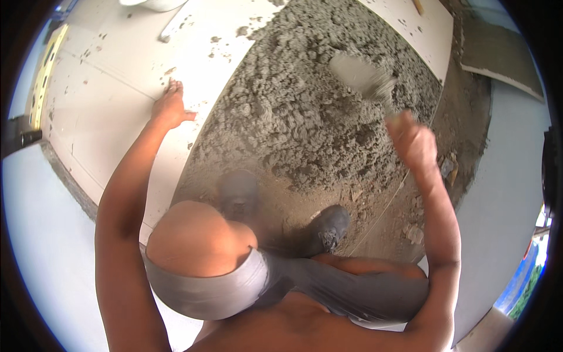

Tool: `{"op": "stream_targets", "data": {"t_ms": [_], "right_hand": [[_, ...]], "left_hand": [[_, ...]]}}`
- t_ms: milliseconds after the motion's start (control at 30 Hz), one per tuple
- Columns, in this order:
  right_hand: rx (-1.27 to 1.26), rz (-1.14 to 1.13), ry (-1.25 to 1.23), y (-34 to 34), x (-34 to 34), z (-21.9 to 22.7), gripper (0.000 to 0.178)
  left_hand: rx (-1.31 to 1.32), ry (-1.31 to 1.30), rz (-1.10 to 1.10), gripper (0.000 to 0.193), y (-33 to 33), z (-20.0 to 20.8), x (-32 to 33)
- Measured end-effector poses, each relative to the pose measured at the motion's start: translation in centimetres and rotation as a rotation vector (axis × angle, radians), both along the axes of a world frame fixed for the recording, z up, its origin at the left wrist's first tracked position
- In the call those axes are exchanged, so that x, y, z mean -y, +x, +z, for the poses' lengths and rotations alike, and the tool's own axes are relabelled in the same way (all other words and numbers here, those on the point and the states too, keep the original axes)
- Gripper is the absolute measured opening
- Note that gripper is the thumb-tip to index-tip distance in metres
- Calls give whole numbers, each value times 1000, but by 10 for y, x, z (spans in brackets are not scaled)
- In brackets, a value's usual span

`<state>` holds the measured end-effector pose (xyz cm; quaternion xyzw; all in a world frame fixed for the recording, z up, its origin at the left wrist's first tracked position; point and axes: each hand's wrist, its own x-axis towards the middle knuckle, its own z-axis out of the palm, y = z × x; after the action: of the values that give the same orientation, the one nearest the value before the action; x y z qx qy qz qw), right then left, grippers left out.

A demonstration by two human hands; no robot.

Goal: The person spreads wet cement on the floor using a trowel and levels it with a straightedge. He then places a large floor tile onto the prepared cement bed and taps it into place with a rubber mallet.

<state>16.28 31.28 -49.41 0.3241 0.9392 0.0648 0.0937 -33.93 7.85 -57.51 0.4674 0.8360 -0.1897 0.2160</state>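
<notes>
As a yellow spirit level [48, 79] edges the far left of the room, above a pale left wall [44, 211] bowed by the lens, light floor tiles [97, 108] stretch inward, flecked with grey crumbs. A white container [153, 4] is cut off by the upper edge. The person's left hand [169, 108] rests open on the tiles, thumb spread from the fingers, near the mortar's border. Wet grey mortar [281, 100], coarse and lumpy, fills the middle of the floor, giving way to brown dirt around two dark shoes [332, 226]. Toward the mortar's right side, a motion-blurred trowel [355, 73] extends from the right hand [413, 141], closed around its handle; whether the blade touches the mortar cannot be told. Farther right lie a strip of bare soil [466, 117], a grey-coated slab [498, 53] and a pale right wall [510, 158].
</notes>
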Motion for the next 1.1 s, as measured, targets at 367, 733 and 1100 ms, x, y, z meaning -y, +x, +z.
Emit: {"op": "stream_targets", "data": {"t_ms": [367,733,1100], "right_hand": [[308,-178,-458,20,72,12,30],[-343,-49,-677,118,57,-79,31],[73,5,107,94,-29,-57,22]], "left_hand": [[9,-86,37,112,-2,6,-5],[74,-45,-34,112,-10,-7,-7],[76,-71,-56,115,-10,-8,-23]]}}
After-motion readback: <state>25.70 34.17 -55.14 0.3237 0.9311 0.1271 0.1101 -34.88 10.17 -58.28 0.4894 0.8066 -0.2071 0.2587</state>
